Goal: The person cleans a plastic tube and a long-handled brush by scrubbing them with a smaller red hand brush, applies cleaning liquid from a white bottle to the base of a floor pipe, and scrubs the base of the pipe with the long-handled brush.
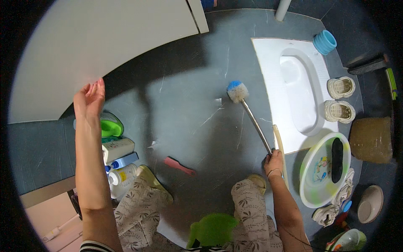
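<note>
My right hand (274, 164) grips the metal handle of a toilet brush (255, 122) low beside the squat toilet. The brush's round head, blue and greyish white bristles, rests on or just above the dark tile floor (192, 119). A pale hose or stick (279, 140) runs beside this hand, partly hidden by it. Raised at the left, my left hand (91, 99) holds nothing, palm turned up and fingers loosely extended. It overlaps the lower edge of a large white panel (104, 41); whether it touches the panel I cannot tell. The white squat toilet (303, 94) is set into the floor.
A pink brush or comb (179, 166) lies before my feet. Several bottles (123, 174) stand by my left arm. On the right are a plastic basin (318, 189) holding a dark object, light clogs (340, 111), a blue ribbed container (325, 42) and a brown box (371, 140).
</note>
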A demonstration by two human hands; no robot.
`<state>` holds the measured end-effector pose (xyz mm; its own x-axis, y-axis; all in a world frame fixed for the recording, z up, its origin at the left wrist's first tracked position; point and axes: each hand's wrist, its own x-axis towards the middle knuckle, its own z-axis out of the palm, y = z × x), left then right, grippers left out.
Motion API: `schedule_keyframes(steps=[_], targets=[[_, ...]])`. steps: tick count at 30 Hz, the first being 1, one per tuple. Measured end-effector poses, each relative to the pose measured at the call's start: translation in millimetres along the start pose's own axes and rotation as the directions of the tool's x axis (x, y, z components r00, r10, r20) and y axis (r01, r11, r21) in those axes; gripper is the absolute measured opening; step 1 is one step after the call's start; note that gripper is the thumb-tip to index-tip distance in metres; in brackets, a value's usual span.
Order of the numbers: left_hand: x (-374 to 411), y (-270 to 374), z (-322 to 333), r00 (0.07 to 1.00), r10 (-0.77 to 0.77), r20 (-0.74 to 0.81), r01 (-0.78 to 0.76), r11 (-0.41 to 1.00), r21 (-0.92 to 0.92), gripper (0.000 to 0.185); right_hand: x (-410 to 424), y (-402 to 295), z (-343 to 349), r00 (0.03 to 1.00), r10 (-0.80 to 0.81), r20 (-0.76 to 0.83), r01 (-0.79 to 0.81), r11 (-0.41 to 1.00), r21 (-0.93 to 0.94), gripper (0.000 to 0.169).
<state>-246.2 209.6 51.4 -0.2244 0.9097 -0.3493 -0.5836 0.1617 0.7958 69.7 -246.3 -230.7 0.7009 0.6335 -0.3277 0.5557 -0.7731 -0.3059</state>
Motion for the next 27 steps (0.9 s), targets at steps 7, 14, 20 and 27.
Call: schedule_keyframes(steps=[7,14,20,27], targets=[[-41,6,24,0.993,-0.093,0.073,0.087,0.993,0.077,0.035,2,1,-1,1.000,-0.003,0.016,0.003,1.000,-0.025,0.025],[45,9,-21,0.952,-0.222,0.211,0.266,0.941,-0.208,0.028,2,-2,1,0.998,-0.061,0.006,0.061,0.998,-0.011,0.020],[23,-1,2,0.964,-0.257,0.066,0.265,0.935,-0.236,0.029,6,7,-8,0.992,-0.009,0.125,0.014,0.999,-0.035,0.027],[-14,-7,-71,0.966,-0.114,0.233,0.161,0.968,-0.194,0.026,8,1,-11,0.989,-0.014,0.144,0.022,0.998,-0.056,0.022]])
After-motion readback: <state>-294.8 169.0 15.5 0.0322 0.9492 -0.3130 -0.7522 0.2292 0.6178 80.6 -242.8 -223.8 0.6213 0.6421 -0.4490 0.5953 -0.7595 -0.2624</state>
